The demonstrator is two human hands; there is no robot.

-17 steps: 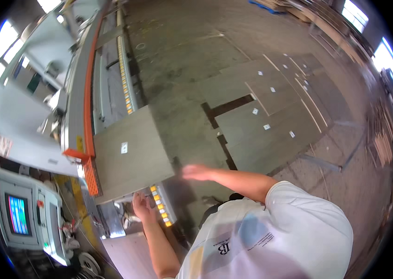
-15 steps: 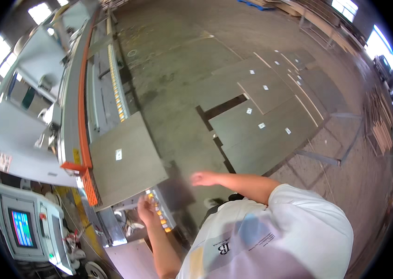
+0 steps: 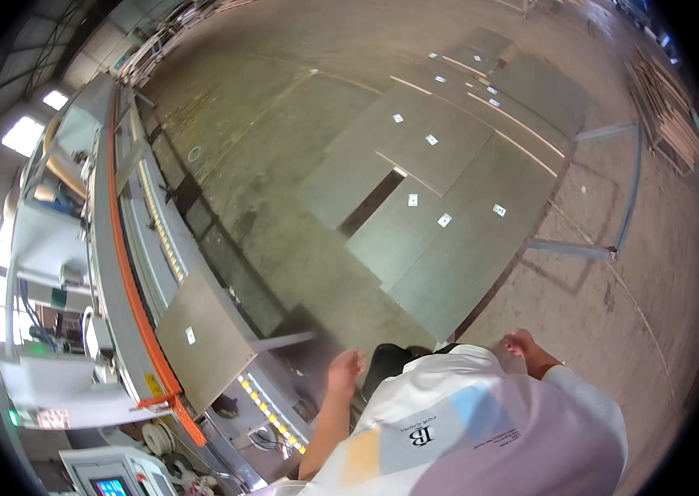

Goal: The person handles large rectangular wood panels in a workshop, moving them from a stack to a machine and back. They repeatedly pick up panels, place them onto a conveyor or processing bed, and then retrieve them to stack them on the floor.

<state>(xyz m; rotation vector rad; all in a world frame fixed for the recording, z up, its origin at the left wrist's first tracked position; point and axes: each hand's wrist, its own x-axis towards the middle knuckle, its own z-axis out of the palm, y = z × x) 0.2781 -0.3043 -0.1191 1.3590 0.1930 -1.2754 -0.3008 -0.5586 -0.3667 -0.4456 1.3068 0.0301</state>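
The left hand (image 3: 346,369) is in the air off the right edge of a long grey machine (image 3: 101,248), near its closer end; its fingers curl inward, though how tightly cannot be told. The right hand (image 3: 520,341) is raised above the concrete floor (image 3: 606,298), its fingers bent and too blurred to show whether they press together.

A flat, grey-brown rectangular panel (image 3: 213,331) with a small white label (image 3: 191,335) lies on the machine's near end, between an orange rail (image 3: 129,291) and the right edge. Thin grey-brown boards (image 3: 440,264) cover the floor ahead; a grey metal frame (image 3: 633,178) lies beyond their right edge.
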